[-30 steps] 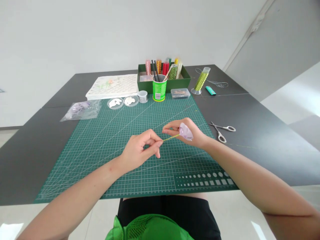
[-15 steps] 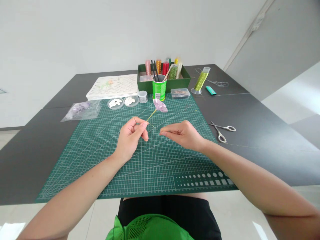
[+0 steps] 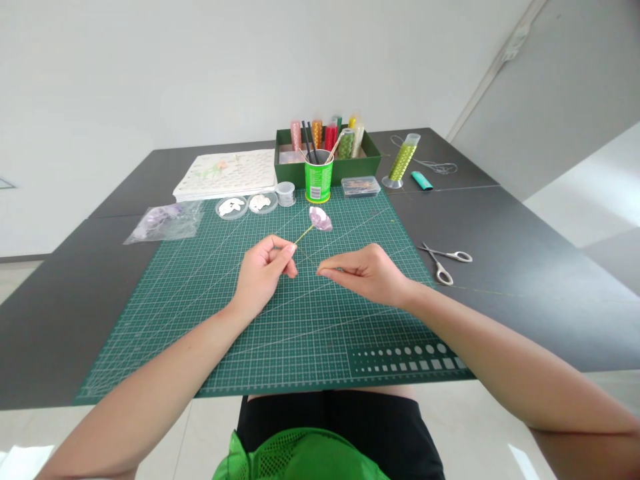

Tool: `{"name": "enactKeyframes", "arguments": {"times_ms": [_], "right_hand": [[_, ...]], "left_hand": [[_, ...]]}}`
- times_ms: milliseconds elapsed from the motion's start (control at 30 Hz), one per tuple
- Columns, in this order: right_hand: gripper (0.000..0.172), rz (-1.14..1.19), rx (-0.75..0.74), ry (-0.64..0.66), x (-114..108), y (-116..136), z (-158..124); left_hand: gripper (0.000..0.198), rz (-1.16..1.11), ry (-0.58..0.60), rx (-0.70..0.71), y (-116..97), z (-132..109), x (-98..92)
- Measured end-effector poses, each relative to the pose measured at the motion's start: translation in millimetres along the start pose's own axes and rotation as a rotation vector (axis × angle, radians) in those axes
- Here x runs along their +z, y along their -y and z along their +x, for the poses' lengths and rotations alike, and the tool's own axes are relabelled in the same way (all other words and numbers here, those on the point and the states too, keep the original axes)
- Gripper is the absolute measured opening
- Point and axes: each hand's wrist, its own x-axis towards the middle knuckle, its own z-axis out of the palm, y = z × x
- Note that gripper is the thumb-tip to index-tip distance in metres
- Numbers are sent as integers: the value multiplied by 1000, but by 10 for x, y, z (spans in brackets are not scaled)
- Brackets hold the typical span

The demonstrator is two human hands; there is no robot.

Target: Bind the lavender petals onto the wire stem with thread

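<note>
Lilac petals make up the flower (image 3: 321,219), which looks light and thin-walled, so I judge it would bend or crease under a careless squeeze. Its green stem (image 3: 304,235) shows as a slim, straight line and probably has some stiffness, enough to carry the head without drooping. Low on the stem seems the right place to take hold, with a light pinch well away from the petals; anything so narrow could roll or twist between the fingertips. The thread (image 3: 307,255) is so fine that it looks limp, and it would likely slip or snap if pulled hard.

As for position, the flower is held up over the mat (image 3: 320,320), tilted, its head pointing away from the person and a little to the right, in line with the cup (image 3: 319,175) behind it. The left hand (image 3: 260,277) pinches the lower stem between thumb and forefinger, the petals clear of its fingers. The right hand (image 3: 367,273) is apart from the flower, nearer the person, its thumb and fingers pressed together at the tips, seemingly on the thread, which shows only faintly between the hands.
</note>
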Motion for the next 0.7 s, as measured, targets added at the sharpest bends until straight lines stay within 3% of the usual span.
{"name": "enactKeyframes", "arguments": {"times_ms": [167, 367, 533, 700], "right_hand": [[21, 2, -55, -32, -22, 54, -2], [15, -138, -264, -251, -79, 101, 26], [16, -332, -376, -390, -122, 80, 22], [23, -361, -325, -358, -139, 43, 17]], "left_hand": [[23, 188, 44, -10, 0, 17, -9], [20, 273, 150, -58, -41, -3, 11], [21, 338, 329, -85, -53, -70, 51], [20, 300, 507, -82, -53, -148, 101]]}}
